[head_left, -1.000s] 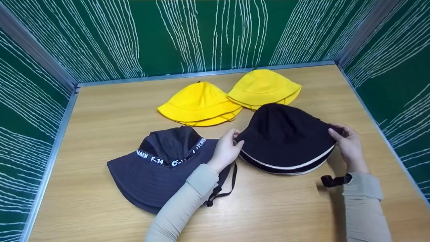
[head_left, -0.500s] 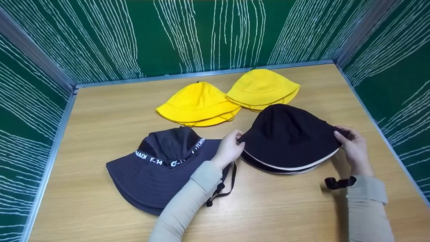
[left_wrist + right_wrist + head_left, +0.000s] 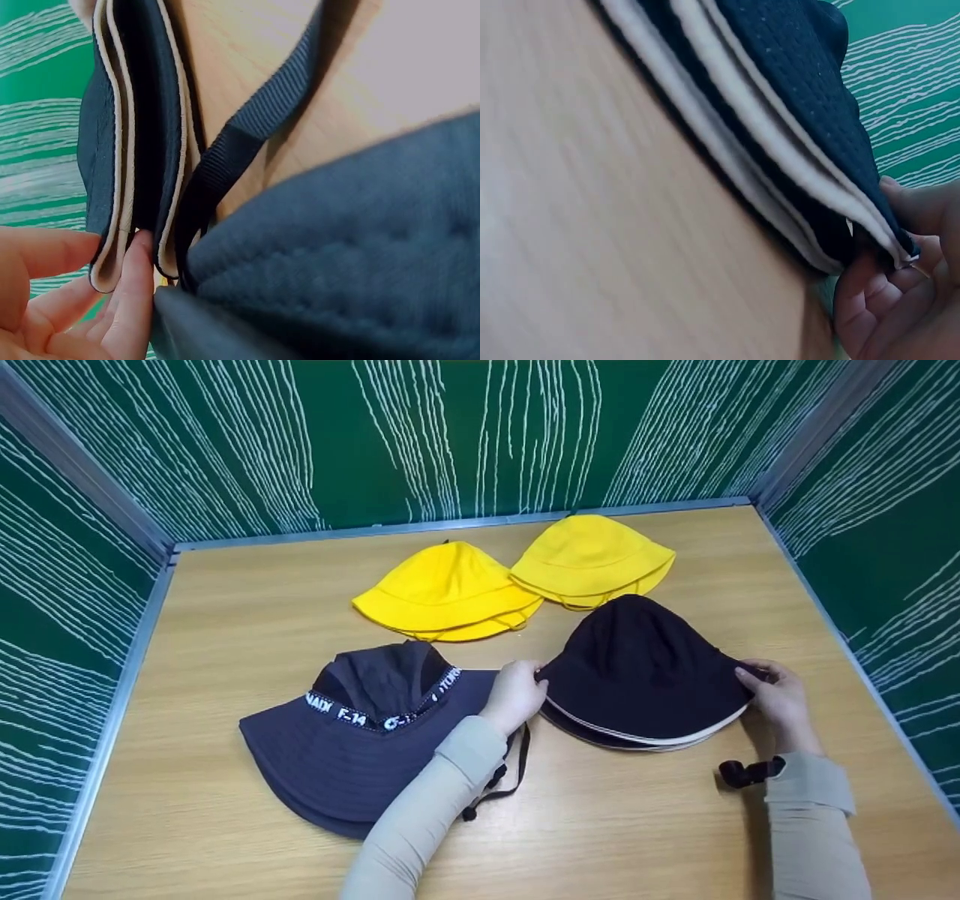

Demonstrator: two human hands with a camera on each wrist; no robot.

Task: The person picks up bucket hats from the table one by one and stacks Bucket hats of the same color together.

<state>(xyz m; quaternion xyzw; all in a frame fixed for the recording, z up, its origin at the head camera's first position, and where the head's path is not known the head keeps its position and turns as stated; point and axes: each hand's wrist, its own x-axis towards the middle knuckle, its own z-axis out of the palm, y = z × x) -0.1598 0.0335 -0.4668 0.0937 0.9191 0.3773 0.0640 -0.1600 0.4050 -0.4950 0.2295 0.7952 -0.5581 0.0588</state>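
A black bucket hat (image 3: 641,675) with white-edged brim layers sits at the right of the table, its crown up. My left hand (image 3: 516,697) pinches the left end of its brim between thumb and fingers; in the left wrist view, the upper brim layer (image 3: 112,150) passes between them, apart from a lower layer (image 3: 176,150). At the opposite end, my right hand (image 3: 780,697) pinches the brim, thumb on top and fingers curled beneath. Left of it lies a dark grey wide-brimmed hat (image 3: 360,765) with a lettered band, its right side partly hidden by my left forearm.
Two yellow bucket hats, one at left (image 3: 450,589) and one at right (image 3: 592,555), lie behind the black hat. A black strap (image 3: 519,772) with a toggle trails from the grey hat. Green walls with white streaks border the wooden table (image 3: 225,607) at back and sides.
The black hat's crown and left brim end have shifted slightly right, along with my left hand. My right hand went a little right, then came back left. The other hats stayed put.
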